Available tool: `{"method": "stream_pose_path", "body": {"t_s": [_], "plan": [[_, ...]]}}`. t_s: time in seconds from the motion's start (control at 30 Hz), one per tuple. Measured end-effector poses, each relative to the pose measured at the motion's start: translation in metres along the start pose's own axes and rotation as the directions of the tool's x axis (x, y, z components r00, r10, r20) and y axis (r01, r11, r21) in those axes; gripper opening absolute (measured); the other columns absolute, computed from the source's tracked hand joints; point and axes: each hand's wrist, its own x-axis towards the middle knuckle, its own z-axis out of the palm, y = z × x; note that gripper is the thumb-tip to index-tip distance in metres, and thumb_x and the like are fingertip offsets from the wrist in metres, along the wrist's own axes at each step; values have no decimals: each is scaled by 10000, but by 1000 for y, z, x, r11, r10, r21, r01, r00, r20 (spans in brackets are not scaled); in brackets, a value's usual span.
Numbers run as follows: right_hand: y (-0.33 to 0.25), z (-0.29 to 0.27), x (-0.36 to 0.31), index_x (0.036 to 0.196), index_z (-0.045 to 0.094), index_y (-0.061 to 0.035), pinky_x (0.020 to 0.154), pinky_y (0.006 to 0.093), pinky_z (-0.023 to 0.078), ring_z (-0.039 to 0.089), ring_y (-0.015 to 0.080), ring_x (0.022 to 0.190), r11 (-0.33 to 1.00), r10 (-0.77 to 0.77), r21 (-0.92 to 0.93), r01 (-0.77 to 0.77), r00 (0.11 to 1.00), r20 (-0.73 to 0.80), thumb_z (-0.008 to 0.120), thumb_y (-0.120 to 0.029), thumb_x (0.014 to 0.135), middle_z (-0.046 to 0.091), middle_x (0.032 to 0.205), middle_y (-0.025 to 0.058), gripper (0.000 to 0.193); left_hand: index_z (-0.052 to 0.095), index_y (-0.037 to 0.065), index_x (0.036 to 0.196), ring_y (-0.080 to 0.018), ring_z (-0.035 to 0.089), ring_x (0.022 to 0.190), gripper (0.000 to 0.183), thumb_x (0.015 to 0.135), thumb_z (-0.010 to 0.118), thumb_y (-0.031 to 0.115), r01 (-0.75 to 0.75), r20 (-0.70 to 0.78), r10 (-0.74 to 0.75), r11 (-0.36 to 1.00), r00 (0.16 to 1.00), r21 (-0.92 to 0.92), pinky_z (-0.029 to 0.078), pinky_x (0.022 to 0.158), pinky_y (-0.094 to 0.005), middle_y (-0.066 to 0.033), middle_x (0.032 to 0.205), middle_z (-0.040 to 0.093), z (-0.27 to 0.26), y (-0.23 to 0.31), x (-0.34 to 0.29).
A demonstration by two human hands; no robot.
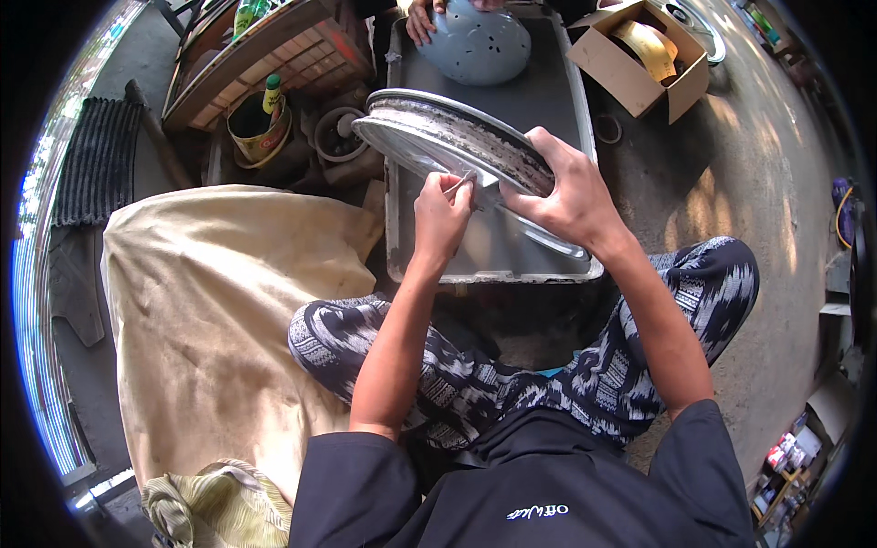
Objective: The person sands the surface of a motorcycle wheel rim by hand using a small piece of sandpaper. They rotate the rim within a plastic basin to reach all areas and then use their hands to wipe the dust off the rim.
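A motorcycle wheel rim (457, 123), silvery with a worn, patchy outer band, is held tilted above a large grey tray (585, 110). My right hand (575, 201) grips its near right edge, thumb on one side and fingers on the other. My left hand (445, 215) is closed in a pinch at the wheel's spoke area. A small thin greyish piece shows between its fingertips, too small to name. The hand hides part of the spokes.
Across the tray, another person's hand (420, 20) rests on a grey-blue rounded shell (475, 46) with dark spots. An open cardboard box (630, 64) stands far right. Left are a tin bucket (258, 132) holding a green bottle, a wooden crate (301, 59) and a beige cloth cover (219, 292).
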Motion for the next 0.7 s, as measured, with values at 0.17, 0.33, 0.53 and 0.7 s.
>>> {"method": "stream_pose_path", "body": {"t_s": [0.17,0.33,0.53,0.7], "plan": [[-6,7,-3,1079,537,-59,724,452,542,685,373,826,999,-19,-27,19,1000,-2,773,-254,732,661,935,175,463,637,-19,943,-312,725,825,119,906,669,89,-90,-112,87,996,990,-23,545,740,-402,-192,908,717,16,8,0],[1,4,0,1059,534,-60,734,466,536,676,404,846,1000,-4,-8,3,1000,-25,770,-251,730,655,945,180,448,635,7,937,-364,698,834,104,885,680,85,-153,-171,181,974,969,164,527,731,-455,-194,900,686,25,3,-6],[-5,6,0,1036,539,-51,743,462,532,675,403,870,1000,-14,-23,14,1000,-14,772,-238,730,657,943,179,428,633,4,906,-355,697,833,111,883,692,95,-203,-197,216,976,956,84,525,733,-457,-188,900,689,26,4,1],[-6,2,-1,1024,552,-44,744,454,528,676,393,871,1000,18,-2,-18,1000,-21,766,-227,736,658,940,178,404,637,7,891,-360,688,836,110,878,695,100,-65,-140,68,997,988,31,525,738,-454,-187,900,689,22,1,-5]]}}
